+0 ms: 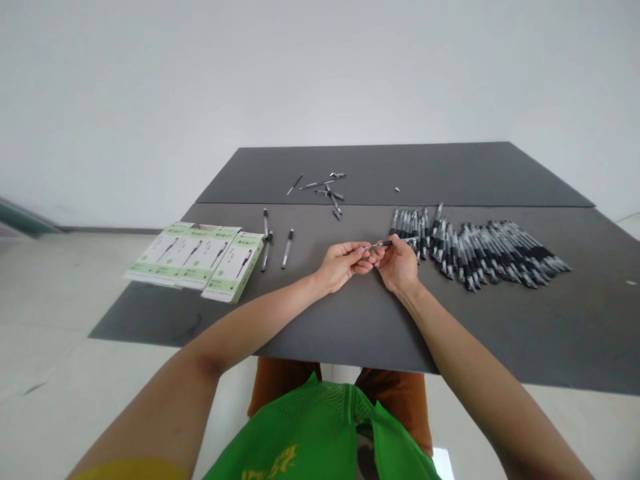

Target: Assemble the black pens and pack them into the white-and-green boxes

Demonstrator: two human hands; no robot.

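Note:
My left hand (343, 263) and my right hand (399, 262) meet over the middle of the dark table (350, 320). Between their fingertips they pinch one black-and-silver pen (381, 245), which lies roughly level. The left fingers close on its left end and the right fingers wrap the rest. A long row of similar pens (480, 252) lies just to the right of my right hand. Three single pens (276, 243) lie to the left of my left hand.
Several green-and-white pen boxes (197, 257) lie at the table's left edge. Loose pen parts (325, 187) are scattered farther back, near the seam between the two table boards. A white wall stands behind the table.

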